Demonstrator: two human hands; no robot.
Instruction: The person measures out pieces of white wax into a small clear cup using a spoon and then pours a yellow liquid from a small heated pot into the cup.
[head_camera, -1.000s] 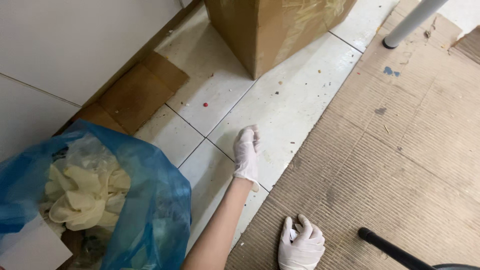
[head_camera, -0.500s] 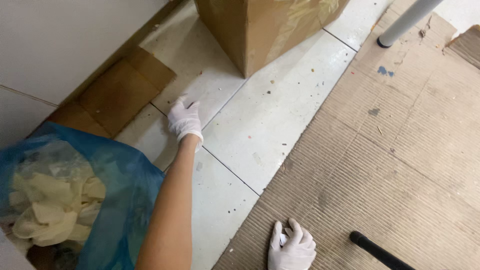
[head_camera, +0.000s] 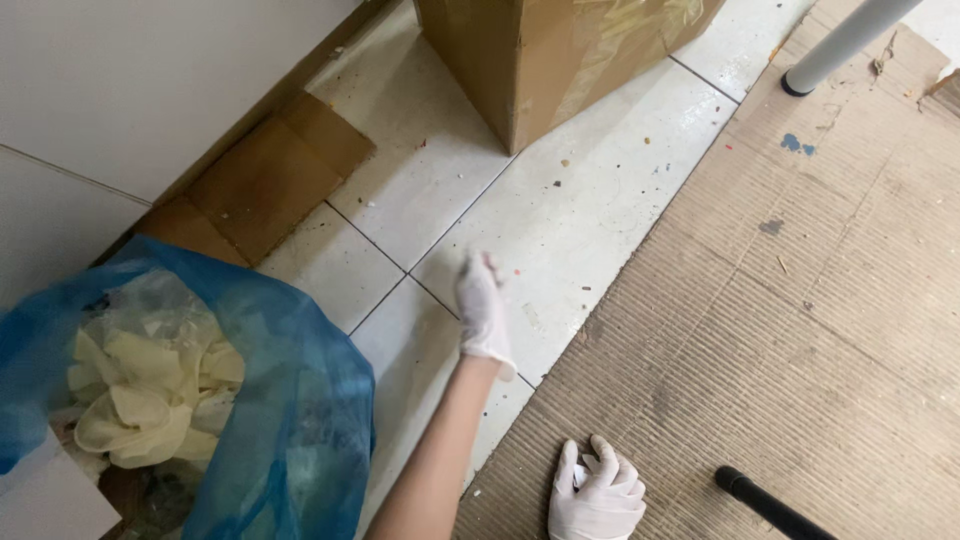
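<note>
Below, two gloved hands: left hand (head_camera: 483, 305) over tiles (head_camera: 590, 200), right hand (head_camera: 597, 495) on cardboard sheet (head_camera: 800, 330)

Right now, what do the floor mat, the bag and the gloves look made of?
Floor mat: corrugated cardboard, matte brown, ribbed lines and stains. Bag: thin blue plastic film, translucent and creased. Gloves on the left hand and right hand: thin white rubbery material, likely latex or nitrile, wrinkled at the fingers.

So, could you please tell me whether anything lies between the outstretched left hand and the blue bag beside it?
Nothing visible does: only bare white floor tile separates the left hand from the blue bag.
</note>
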